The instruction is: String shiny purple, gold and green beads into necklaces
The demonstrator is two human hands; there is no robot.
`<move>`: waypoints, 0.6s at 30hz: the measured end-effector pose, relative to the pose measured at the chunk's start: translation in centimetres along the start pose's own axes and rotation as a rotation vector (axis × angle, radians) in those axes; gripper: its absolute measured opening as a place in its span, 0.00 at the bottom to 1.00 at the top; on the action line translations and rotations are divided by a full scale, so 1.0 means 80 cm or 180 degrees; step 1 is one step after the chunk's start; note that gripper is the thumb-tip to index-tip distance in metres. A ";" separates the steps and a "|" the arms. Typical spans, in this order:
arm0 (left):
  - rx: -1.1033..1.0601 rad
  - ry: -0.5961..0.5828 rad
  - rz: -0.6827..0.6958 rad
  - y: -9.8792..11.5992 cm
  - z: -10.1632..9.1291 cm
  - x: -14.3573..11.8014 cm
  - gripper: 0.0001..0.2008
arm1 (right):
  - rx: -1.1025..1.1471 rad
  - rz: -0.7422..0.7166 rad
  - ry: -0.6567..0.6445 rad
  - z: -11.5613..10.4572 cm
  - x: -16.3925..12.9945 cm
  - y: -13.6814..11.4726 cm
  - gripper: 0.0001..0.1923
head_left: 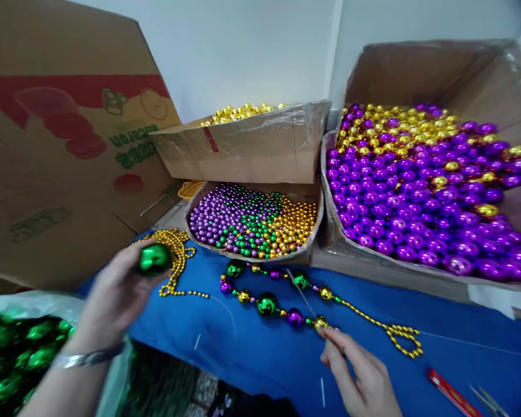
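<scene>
A large shiny green bead [154,259] is gripped in the fingers of my left hand [124,284], raised over the left of the blue cloth. My right hand [358,370] pinches a long thin needle [303,296] that points up and to the left. At those fingertips is a gold bead [320,322]; I cannot tell whether it is on the needle or at the strand's end. Just beyond lies a curved bead strand [267,304] of green, purple and gold beads. It joins a chain of small gold beads [406,340] with a thread trailing right.
Cartons hold small mixed beads [254,223], gold beads [243,113] and purple beads [399,214]. A bag of green beads [19,353] stands at lower left. Gold bead chains [176,260] lie behind my left hand. A red-handled item [451,394] lies at right.
</scene>
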State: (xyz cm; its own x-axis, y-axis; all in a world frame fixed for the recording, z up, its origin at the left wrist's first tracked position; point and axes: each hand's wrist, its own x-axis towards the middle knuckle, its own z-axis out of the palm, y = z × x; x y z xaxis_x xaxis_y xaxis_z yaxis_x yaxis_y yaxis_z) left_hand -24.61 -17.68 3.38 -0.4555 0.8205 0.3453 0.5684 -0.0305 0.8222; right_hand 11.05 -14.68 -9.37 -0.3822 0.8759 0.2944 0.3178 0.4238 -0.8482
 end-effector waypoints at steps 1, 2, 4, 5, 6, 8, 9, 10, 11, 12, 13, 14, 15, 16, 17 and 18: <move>-0.0307 -0.0111 -0.0205 -0.003 0.022 0.006 0.17 | -0.0055 -0.0127 -0.0064 0.002 0.001 -0.004 0.12; -0.1258 -0.0366 -0.0772 -0.004 0.047 0.010 0.15 | -0.0102 -0.0220 -0.0117 0.003 0.002 -0.009 0.12; -0.2618 -0.0761 -0.1498 0.003 0.098 0.010 0.13 | -0.0189 -0.0334 -0.0152 0.003 0.003 -0.015 0.13; -0.3081 -0.0955 -0.1742 0.009 0.120 0.007 0.13 | -0.0227 -0.0379 -0.0131 0.003 0.002 -0.016 0.13; -0.3372 -0.1115 -0.1903 0.015 0.139 0.002 0.12 | -0.0263 -0.0427 -0.0087 0.001 0.002 -0.017 0.13; -0.3652 -0.1355 -0.2136 0.026 0.166 -0.007 0.13 | -0.0338 -0.0474 0.0004 -0.002 0.001 -0.015 0.13; -0.3719 -0.1418 -0.2236 0.029 0.175 -0.010 0.14 | -0.0370 -0.0457 0.0036 -0.003 0.000 -0.013 0.13; -0.3765 -0.1442 -0.2326 0.032 0.181 -0.013 0.14 | -0.0404 -0.0430 0.0055 -0.005 0.000 -0.011 0.13; -0.3803 -0.1438 -0.2406 0.033 0.185 -0.015 0.14 | -0.0445 -0.0420 0.0068 -0.006 -0.001 -0.009 0.13; -0.3842 -0.1424 -0.2466 0.033 0.188 -0.015 0.14 | -0.0487 -0.0423 0.0077 -0.007 -0.002 -0.008 0.13; -0.3883 -0.1417 -0.2507 0.032 0.190 -0.015 0.13 | -0.0529 -0.0429 0.0093 -0.008 -0.003 -0.007 0.13; -0.3929 -0.1423 -0.2534 0.032 0.192 -0.015 0.13 | -0.0563 -0.0427 0.0117 -0.008 -0.004 -0.006 0.13; -0.3981 -0.1446 -0.2556 0.031 0.193 -0.014 0.13 | -0.0582 -0.0404 0.0137 -0.009 -0.004 -0.005 0.13; -0.4039 -0.1487 -0.2579 0.031 0.193 -0.014 0.13 | -0.0587 -0.0358 0.0154 -0.009 -0.004 -0.004 0.13; -0.4095 -0.1539 -0.2607 0.031 0.194 -0.013 0.14 | -0.0580 -0.0304 0.0167 -0.008 -0.005 -0.004 0.13; -0.4140 -0.1589 -0.2640 0.031 0.194 -0.012 0.15 | -0.0572 -0.0263 0.0171 -0.008 -0.005 -0.003 0.13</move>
State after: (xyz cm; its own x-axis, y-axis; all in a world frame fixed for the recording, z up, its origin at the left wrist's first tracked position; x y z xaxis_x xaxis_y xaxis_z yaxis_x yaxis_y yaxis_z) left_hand -12.11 -9.69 -1.99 0.0784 0.9425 -0.3248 -0.7585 0.2678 0.5941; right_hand 11.63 -14.96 -8.99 -0.3679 0.8456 0.3869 0.4388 0.5247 -0.7295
